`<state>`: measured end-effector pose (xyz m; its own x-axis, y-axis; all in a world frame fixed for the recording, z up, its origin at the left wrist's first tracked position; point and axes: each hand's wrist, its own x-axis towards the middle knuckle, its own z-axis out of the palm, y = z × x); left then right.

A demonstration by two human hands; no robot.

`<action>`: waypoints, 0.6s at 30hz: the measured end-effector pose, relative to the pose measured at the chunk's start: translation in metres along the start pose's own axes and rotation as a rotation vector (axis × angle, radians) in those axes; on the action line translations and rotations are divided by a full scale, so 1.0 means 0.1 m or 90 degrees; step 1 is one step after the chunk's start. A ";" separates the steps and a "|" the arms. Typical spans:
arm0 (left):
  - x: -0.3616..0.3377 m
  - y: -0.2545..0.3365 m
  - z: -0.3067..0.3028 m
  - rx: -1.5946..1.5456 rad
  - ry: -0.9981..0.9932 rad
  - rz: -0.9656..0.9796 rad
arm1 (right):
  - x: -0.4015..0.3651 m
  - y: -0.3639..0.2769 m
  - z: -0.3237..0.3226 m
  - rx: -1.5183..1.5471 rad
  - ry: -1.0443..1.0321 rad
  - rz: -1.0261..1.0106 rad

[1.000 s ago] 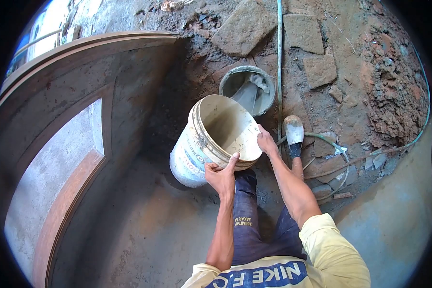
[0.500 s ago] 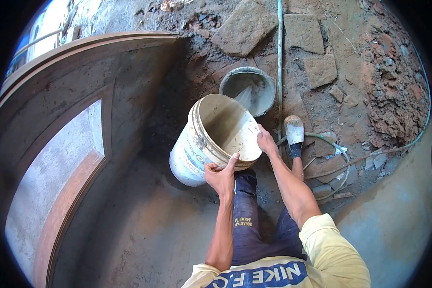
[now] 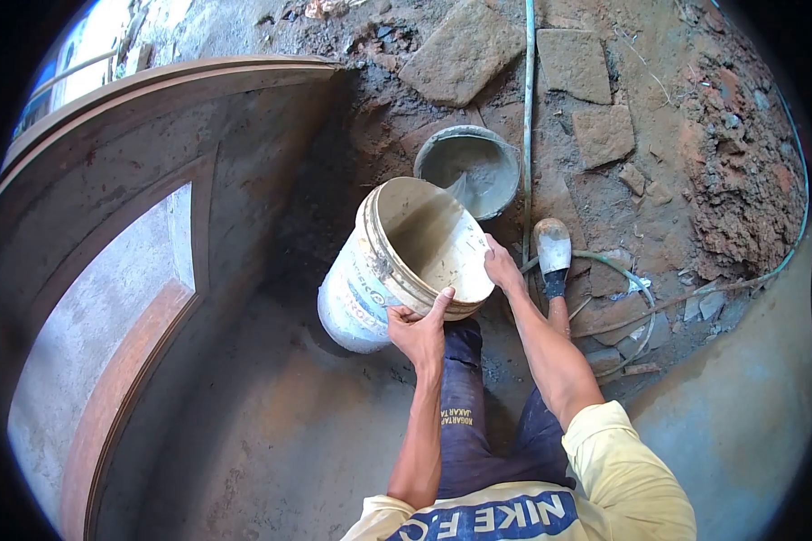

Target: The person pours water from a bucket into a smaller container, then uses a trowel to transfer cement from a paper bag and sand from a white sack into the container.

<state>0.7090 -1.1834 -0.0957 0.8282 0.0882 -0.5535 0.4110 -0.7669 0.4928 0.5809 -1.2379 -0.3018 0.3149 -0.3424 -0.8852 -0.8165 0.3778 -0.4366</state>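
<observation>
A large white plastic bucket is tilted away from me, with murky liquid inside. My left hand grips its near rim, thumb over the edge. On the right side of the rim, my right hand is closed around the edge. Just beyond stands a smaller grey bucket with grey liquid in it. A thin stream shows between the white bucket's far rim and the grey bucket; part of it is hidden behind that rim.
A curved wall panel with a wooden frame rises at the left. A hose runs past the grey bucket, and another hose loops by my foot. Stone slabs and a soil heap lie on the dirt ground.
The stream into the grey bucket looks smaller than before. The white bucket and both hands hold nearly the same position.
</observation>
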 end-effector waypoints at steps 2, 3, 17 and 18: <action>0.00 0.02 0.00 0.008 0.005 -0.013 | 0.00 0.00 -0.01 -0.001 -0.011 -0.003; 0.00 0.03 0.00 0.008 0.002 -0.009 | 0.00 0.00 -0.01 -0.005 -0.002 -0.019; 0.01 0.06 -0.01 -0.026 -0.014 -0.002 | -0.05 -0.01 0.02 -0.009 0.009 -0.006; 0.03 0.05 -0.04 -0.025 -0.012 -0.001 | -0.05 0.00 0.04 -0.008 0.004 -0.007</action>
<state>0.7148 -1.1847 -0.0923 0.8205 0.0764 -0.5665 0.4266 -0.7415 0.5178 0.5812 -1.2330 -0.2984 0.3210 -0.3521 -0.8792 -0.8189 0.3632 -0.4445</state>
